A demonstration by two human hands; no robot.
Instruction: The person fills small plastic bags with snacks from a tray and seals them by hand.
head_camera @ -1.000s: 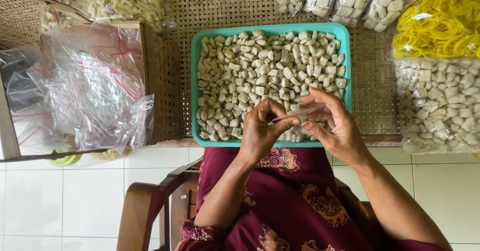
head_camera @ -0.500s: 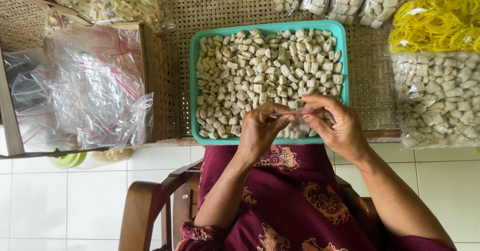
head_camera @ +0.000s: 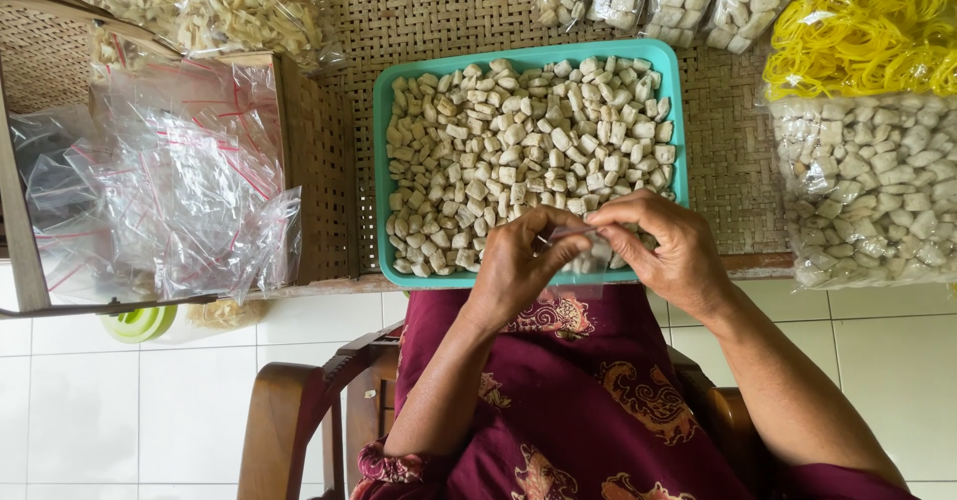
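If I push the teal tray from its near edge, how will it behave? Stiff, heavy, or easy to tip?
The teal tray looks like rigid plastic, so it would probably slide as one piece across the woven mat. It is heaped with pale cubes, so likely rather heavy, and loose pieces may shift. Its near edge sits at the table edge under both hands, so pulling outward might tip it.

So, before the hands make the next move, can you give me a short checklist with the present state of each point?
1. Both hands on the small clear bag: ok, left hand and right hand pinch its top edge between them.
2. Bag closed along the top: cannot tell, fingers cover it.
3. Bag filled: cannot tell, it is mostly hidden.
4. Teal tray has pieces: ok, full.
5. Empty bags at hand: ok, a pile left of the tray.
6. Yellow rubber bands present: ok, upper right.
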